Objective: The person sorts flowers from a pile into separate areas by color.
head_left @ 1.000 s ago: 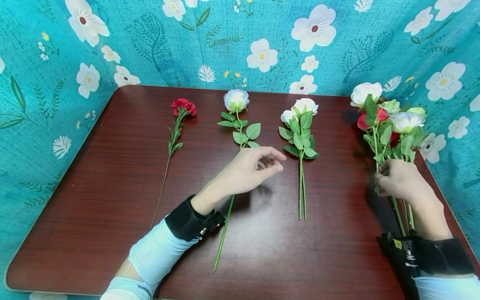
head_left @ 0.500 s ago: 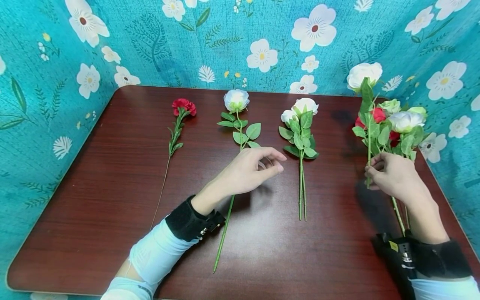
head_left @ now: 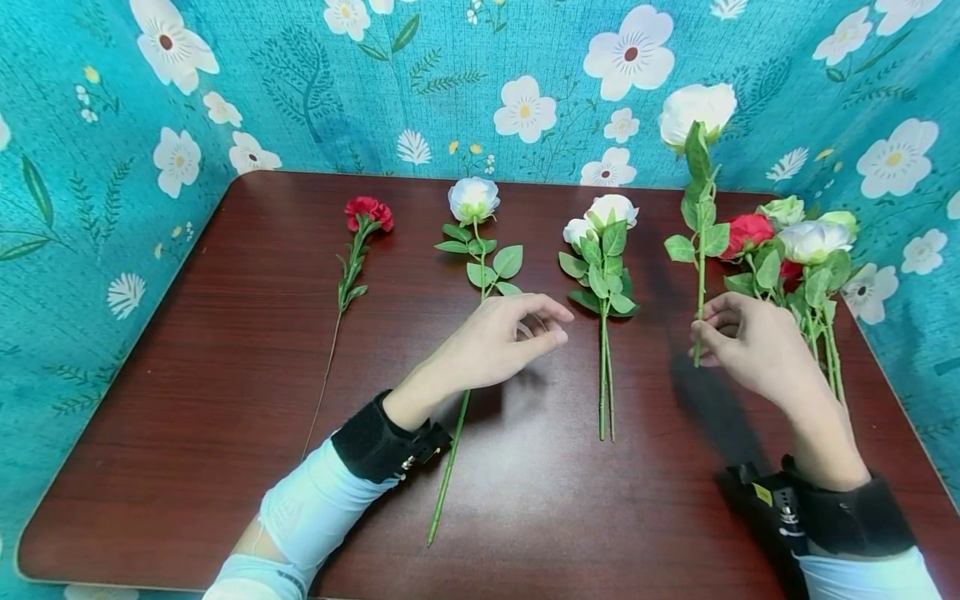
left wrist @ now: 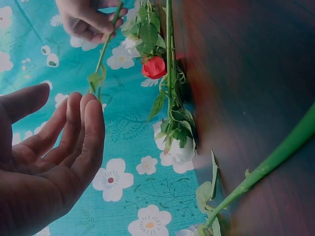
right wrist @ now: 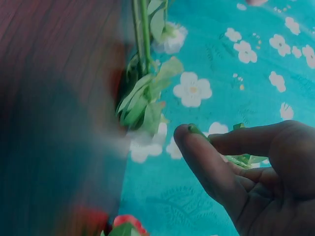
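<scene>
A white rose (head_left: 697, 115) stands upright in my right hand (head_left: 757, 350), its stem pinched low between thumb and fingers. The right wrist view shows the cut end of that stem (right wrist: 195, 130) at the thumb tip. My left hand (head_left: 501, 340) hovers over the stem of a pale bluish-white rose (head_left: 473, 202), fingers loosely bent and holding nothing. Between the hands lie two white roses (head_left: 609, 213) side by side, their stems towards me. A bunch with a pale rose (head_left: 813, 243) and a red rose (head_left: 747, 235) lies beyond the right hand, its stems partly hidden.
A red carnation (head_left: 369, 214) on a thin stem lies at the left of the dark wooden table (head_left: 187, 400). Teal floral cloth (head_left: 450, 75) hangs behind and along both sides. Each wrist wears a black band (head_left: 386, 446).
My right hand has lifted the white rose out of the right-hand bunch and carried it up and left. The left hand has stayed where it was.
</scene>
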The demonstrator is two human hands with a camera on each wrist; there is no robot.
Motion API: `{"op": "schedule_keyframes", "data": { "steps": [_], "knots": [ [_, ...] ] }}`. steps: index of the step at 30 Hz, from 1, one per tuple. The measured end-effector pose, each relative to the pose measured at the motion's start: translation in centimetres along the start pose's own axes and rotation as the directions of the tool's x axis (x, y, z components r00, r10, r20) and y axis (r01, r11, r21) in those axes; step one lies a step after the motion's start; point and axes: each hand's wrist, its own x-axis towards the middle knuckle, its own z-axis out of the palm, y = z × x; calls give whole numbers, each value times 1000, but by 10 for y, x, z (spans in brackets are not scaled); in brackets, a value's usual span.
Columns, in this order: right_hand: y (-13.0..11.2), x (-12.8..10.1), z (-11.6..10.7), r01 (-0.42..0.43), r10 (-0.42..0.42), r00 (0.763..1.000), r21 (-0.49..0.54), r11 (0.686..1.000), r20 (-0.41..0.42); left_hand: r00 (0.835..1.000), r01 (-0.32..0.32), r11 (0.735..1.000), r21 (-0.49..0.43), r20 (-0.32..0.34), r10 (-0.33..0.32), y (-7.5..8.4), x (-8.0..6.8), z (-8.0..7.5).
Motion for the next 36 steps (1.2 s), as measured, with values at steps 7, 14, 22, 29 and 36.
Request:
{"op": "schedule_keyframes", "data": {
  "steps": [7,14,22,29,36],
  "knots": [
    [-21,1,15,43,-47,999,149,988,27,1000,-1,1000,-11,-7,1,0,0,0],
    [-38,3,30,107,-116,993,206,973,29,999,-3,1000,-15,-32,3,0,1,0],
    [-55,5,50,181,-187,982,270,946,-6,993,5,1000,-20,-117,-7,1,1,1],
    [-67,7,69,216,-234,972,378,900,1,982,-3,1000,-27,-191,-2,2,1,2],
    [-75,5,84,222,-242,970,465,857,-17,976,-26,998,-51,-218,14,0,1,3]
  ]
}}
